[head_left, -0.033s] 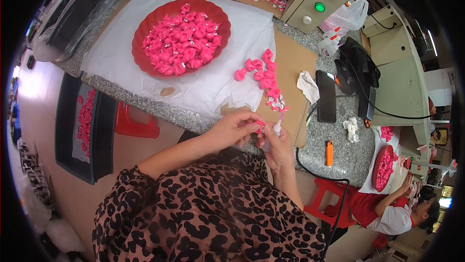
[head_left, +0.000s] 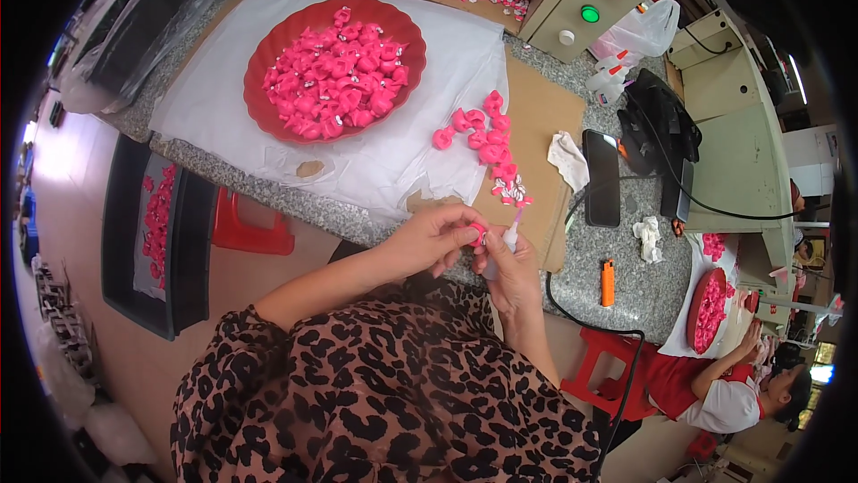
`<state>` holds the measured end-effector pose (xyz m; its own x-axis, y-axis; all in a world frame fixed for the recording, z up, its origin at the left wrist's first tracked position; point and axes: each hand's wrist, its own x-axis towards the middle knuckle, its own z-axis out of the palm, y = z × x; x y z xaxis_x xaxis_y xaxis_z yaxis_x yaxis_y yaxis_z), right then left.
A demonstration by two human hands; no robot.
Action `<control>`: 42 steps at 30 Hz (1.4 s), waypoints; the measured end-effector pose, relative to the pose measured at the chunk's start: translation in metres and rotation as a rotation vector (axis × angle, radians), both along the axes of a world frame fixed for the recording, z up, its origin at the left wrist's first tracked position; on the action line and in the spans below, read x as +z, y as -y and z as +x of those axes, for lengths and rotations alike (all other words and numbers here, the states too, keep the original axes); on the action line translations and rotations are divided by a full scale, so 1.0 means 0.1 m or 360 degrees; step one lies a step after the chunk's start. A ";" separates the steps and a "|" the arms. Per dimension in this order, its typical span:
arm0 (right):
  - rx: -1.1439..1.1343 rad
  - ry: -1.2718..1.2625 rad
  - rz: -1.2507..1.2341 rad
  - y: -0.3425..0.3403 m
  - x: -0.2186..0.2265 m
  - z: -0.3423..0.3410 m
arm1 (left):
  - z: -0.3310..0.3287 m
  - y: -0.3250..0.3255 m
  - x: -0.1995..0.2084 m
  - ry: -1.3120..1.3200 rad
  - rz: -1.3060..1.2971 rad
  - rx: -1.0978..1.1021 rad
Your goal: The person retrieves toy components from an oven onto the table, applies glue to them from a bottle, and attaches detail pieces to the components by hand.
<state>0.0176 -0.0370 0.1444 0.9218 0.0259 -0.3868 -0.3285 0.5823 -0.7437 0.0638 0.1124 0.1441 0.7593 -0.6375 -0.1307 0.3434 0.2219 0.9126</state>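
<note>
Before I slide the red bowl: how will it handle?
The red bowl probably holds its shape; its scalloped edge looks moulded. Pink pieces heaped inside could spill if it tips. The thin, creased white sheet beneath may drag along.

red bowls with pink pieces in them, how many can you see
2: a large scalloped bowl on the white sheet, and another bowl at the far right, near the co-worker. Others may be hidden.

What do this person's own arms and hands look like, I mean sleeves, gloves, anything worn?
The left hand and right hand are ungloved, and I see no watch or bracelet on either wrist. The forearms are bare too; above them, the loose sleeves are pinkish brown with a black leopard print.
</note>
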 end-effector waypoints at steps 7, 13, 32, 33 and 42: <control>-0.0084 0.0104 -0.0327 -0.08 0.02 -0.03 | -0.05 0.02 -0.02 -0.0334 -0.0102 -0.0027; 0.0010 -0.0061 -0.0092 -0.03 0.03 -0.01 | -0.06 0.03 0.04 -0.0451 -0.0251 -0.0153; -0.0085 -0.0042 -0.0045 -0.13 0.10 -0.04 | -0.07 0.07 0.07 -0.0271 -0.0098 -0.0278; -0.0085 -0.0042 -0.0044 -0.13 0.10 -0.04 | -0.07 0.08 0.07 -0.0258 -0.0093 -0.0267; -0.0059 -0.0029 -0.0043 -0.11 0.10 -0.04 | -0.07 0.10 0.06 -0.0201 -0.0096 -0.0248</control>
<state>0.0138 -0.0256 0.1541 0.9147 -0.0191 -0.4037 -0.3206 0.5739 -0.7536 0.0566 0.1021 0.1502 0.6309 -0.7554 -0.1768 0.4888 0.2100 0.8468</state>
